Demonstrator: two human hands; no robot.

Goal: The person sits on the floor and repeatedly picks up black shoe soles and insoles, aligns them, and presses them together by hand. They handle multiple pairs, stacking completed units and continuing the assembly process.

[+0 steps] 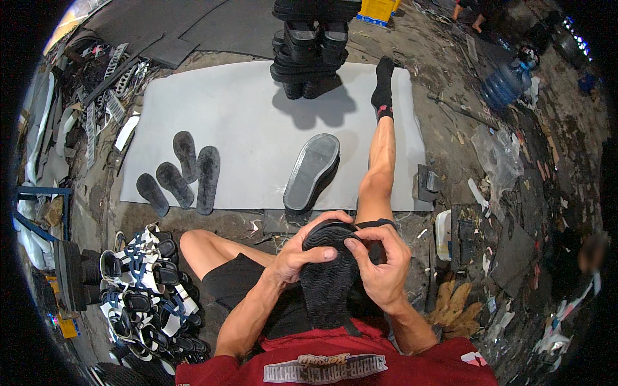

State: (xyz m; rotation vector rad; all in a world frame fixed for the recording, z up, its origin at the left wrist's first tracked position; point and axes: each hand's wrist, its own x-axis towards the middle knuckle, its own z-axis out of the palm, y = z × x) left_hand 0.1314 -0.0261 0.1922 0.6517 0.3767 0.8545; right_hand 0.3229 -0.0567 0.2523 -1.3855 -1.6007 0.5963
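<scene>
Close to my body I hold a black shoe sole point(329, 283), its wavy tread facing up and its toe end away from me. My left hand point(306, 252) grips the far left edge, with the thumb lying across the tread. At the far right edge, my right hand point(381, 260) pinches the rim between thumb and fingers. Beyond my hands, on a pale sheet point(251, 116), rests a thick dark sole point(312, 170) with a grey upper face. Several dark fuzzy insoles point(208, 180) lie fanned out at the sheet's left side.
A tall stack of black footwear point(309, 55) stands at the sheet's far edge. My outstretched leg point(380, 161) crosses its right side. Strapped sandals point(151, 283) are heaped at lower left. A blue water jug point(505, 87), a brown glove point(456, 305) and scraps lie right.
</scene>
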